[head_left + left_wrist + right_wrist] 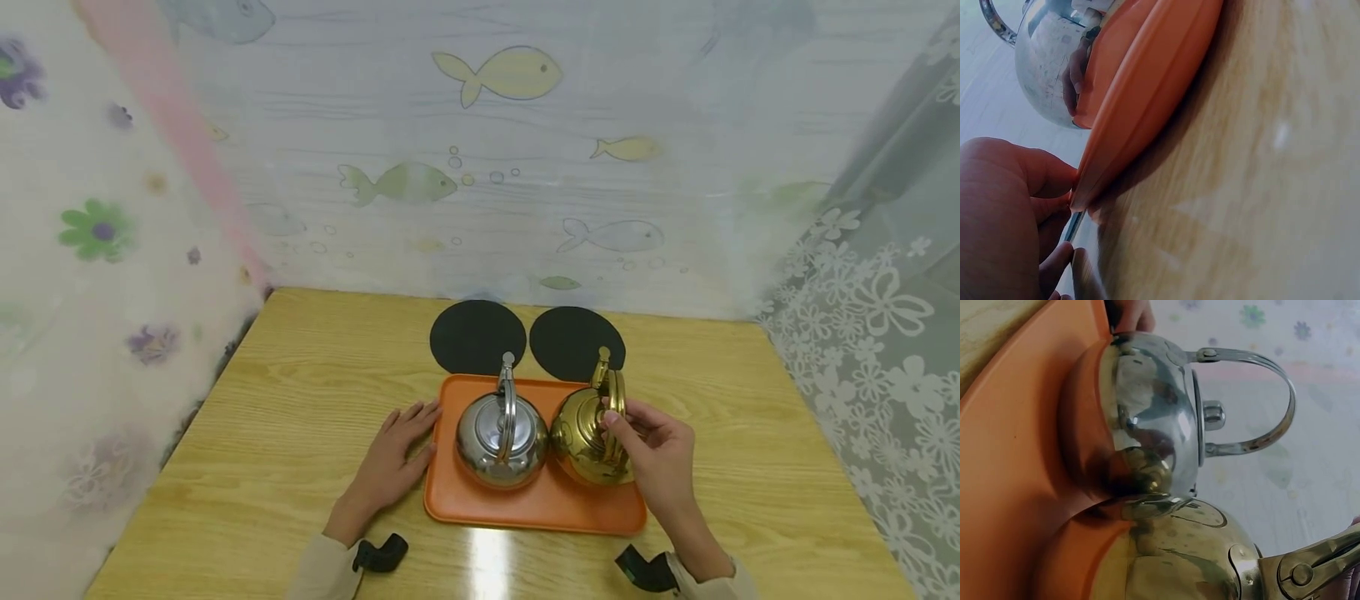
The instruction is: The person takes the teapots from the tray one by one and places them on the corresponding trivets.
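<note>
While the straight-fingered left hand (393, 458) touches the orange rectangular tray (517, 510) at lower centre, the right hand (660, 454) pinches the shiny gold kettle (577, 429) by its handle (617, 385); both it and the round silver kettle (483, 454) seem unlifted, off the black discs (478, 337) above.

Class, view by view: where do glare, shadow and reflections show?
Head view: white glare streak on the table, nearer than the tray; left wrist view: dark shadow beside the tray, small pale highlight on the table; right wrist view: silver kettle mirrors the gold kettle.
</note>
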Demonstrator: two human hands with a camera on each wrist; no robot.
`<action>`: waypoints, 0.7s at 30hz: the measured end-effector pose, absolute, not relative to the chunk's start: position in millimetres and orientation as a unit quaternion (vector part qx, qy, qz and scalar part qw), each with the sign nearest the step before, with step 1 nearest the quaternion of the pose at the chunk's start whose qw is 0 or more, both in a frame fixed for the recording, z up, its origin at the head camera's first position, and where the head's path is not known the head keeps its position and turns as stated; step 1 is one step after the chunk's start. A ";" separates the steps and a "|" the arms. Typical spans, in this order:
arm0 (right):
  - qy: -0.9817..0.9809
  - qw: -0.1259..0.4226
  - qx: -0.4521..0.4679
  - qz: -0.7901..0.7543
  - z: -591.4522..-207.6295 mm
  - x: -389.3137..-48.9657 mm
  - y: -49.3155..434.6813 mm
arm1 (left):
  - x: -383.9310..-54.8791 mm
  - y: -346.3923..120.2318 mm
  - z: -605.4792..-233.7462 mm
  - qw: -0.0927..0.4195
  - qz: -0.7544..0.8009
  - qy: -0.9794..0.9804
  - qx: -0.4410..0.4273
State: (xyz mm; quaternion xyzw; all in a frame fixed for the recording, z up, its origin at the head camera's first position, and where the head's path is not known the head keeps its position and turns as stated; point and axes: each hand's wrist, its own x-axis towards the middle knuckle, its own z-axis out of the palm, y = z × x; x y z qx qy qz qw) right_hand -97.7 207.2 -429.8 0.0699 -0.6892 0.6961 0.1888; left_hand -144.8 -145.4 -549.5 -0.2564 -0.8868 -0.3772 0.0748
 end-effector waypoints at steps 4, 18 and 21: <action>-0.684 0.194 0.084 0.698 -429.7 -99.4 207.2 | -144.7 -145.0 -548.4 0.075 -0.378 -0.887 -0.256; -0.686 0.198 0.081 0.695 -430.2 -108.4 206.5 | -145.7 -145.5 -549.7 0.074 -0.373 -0.888 -0.257; -0.680 0.199 0.083 0.701 -430.2 -110.1 206.6 | -145.6 -145.2 -549.9 0.076 -0.374 -0.888 -0.258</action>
